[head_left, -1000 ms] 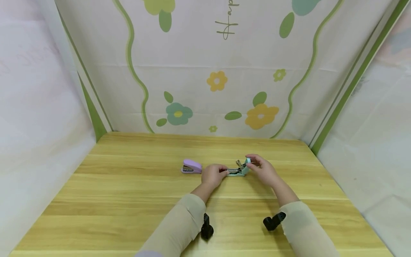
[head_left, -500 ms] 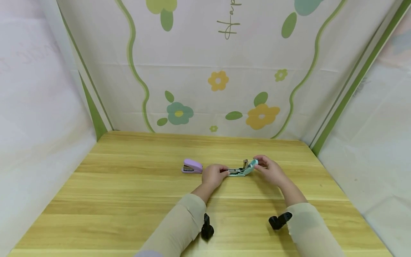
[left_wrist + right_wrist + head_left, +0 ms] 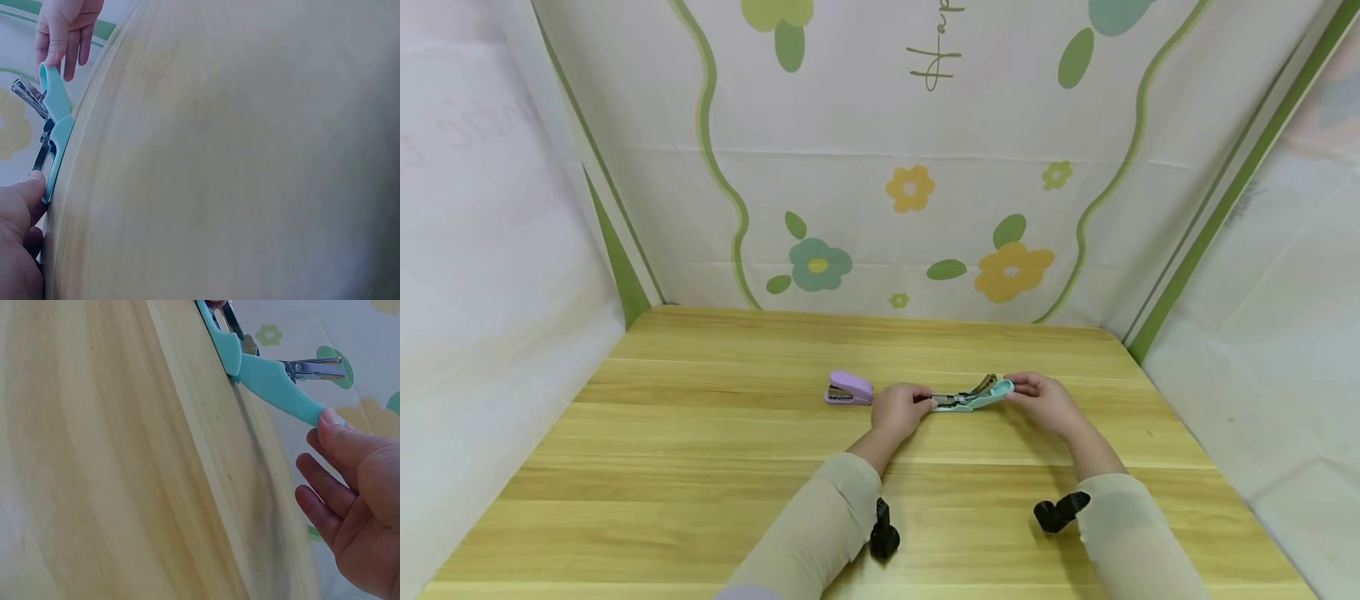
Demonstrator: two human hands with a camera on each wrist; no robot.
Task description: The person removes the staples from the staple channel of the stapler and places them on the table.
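Note:
A mint-green stapler (image 3: 961,408) lies spread wide on the table, its top cover swung far back to the right. Its metal part (image 3: 319,367) sticks up at an angle from the cover in the right wrist view. My left hand (image 3: 901,412) pinches the front end of the base between thumb and fingers. With thumb and index finger, my right hand (image 3: 1047,405) pinches the tip of the raised cover, the other fingers loose below it. A purple stapler (image 3: 849,389) rests just left of my left hand.
The wooden table (image 3: 700,467) reaches back to a white flowered cloth wall (image 3: 850,125). Cloth walls also stand at left and right. A black wrist camera (image 3: 883,533) sits at the left sleeve, another black camera (image 3: 1060,512) at the right.
My right hand has moved right and slightly down, swinging the mint stapler's cover back to a flatter angle. The metal part has tipped rightward with it. My left hand stays put.

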